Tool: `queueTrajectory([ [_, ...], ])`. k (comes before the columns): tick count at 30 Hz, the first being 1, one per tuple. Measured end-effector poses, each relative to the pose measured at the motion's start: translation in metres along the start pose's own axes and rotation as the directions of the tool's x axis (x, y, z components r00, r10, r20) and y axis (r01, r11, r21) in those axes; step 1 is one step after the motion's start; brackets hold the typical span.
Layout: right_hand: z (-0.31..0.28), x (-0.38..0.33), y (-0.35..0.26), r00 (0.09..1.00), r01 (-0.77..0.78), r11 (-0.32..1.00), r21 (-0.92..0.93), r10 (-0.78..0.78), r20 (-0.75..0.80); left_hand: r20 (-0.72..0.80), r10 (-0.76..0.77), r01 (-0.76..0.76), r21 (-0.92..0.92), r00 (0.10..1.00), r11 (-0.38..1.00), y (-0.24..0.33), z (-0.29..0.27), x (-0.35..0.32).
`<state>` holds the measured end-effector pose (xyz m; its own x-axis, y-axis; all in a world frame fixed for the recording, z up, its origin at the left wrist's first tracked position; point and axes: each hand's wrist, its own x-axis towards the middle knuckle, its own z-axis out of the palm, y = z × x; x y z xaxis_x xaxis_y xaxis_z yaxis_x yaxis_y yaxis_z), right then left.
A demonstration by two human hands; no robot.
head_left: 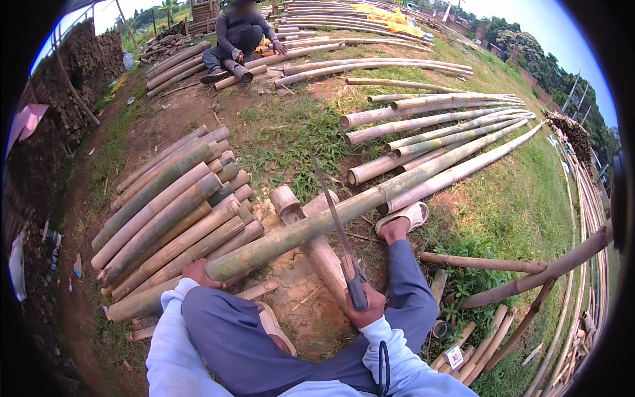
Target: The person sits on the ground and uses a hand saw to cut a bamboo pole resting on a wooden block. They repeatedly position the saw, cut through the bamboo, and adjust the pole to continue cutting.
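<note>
Head view: I have the right hand (368, 308) clamped on the dark handle (356, 288) of a handsaw (339, 226), fingers wrapped round it. The left hand (201, 274) is set against the near end of a long green bamboo pole (284, 243); its fingers are partly hidden, so I cannot tell how tightly they close. I judge that this hand steadies the pole while the other controls the blade.

The blade points up and away, passing across the pole in this view. I cannot tell whether its teeth sit in a cut. The pole lies crosswise over a thicker bamboo support (324, 261), which appears to raise it off the ground and give the saw clearance beneath. Its far length runs out over a row of long bamboo poles (370, 171), presumably because it is too long to turn freely here.

Note the obstructions. The right sandal (414, 215) is planted just beside the pole, on the saw's side; I judge the foot to be the nearest hazard. The left knee (211, 299) is close to the left hand and limits its movement.

To the left, a stack of short bamboo sections (173, 196) lies near the pole's end, restricting any shift that way. To the right, a bamboo frame (509, 288) crosses the grass, behind the right elbow's space. Farther off, a co-worker (239, 33) sits among more poles, well apart from the blade.
</note>
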<state>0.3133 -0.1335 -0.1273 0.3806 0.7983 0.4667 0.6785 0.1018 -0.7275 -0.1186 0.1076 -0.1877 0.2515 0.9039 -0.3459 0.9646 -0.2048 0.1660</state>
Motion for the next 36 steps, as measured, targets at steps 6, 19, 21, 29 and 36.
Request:
queueTrajectory([
  [6, 0.009, -0.011, 0.034, 0.999, -0.031, 0.999, -0.032, 0.033, 0.041, -0.021, 0.049, -0.049, 0.001, 0.999, 0.999, 0.022, -0.008, 0.01],
  [19, 0.012, -0.012, -0.022, 0.99, -0.122, 0.982, 0.143, 0.109, 0.093, -0.041, 0.045, -0.044, 0.026, 0.998, 0.999, 0.022, -0.002, 0.012],
  [21, 0.01, -0.01, -0.025, 0.978, -0.178, 0.964, 0.196, 0.152, 0.141, 0.002, 0.012, -0.012, 0.021, 1.0, 1.0, 0.022, -0.008, 0.012],
  [29, 0.0, -0.006, -0.04, 0.972, -0.206, 0.936, 0.287, 0.162, 0.169, -0.245, 0.063, -0.219, -0.687, 0.967, 0.693, 0.03, -0.037, -0.018],
  [36, -0.008, -0.022, -0.054, 0.938, -0.279, 0.925, 0.256, 0.206, 0.28, -0.136, 0.305, -0.131, -0.991, 0.943, -0.039, 0.092, -0.055, -0.109],
])
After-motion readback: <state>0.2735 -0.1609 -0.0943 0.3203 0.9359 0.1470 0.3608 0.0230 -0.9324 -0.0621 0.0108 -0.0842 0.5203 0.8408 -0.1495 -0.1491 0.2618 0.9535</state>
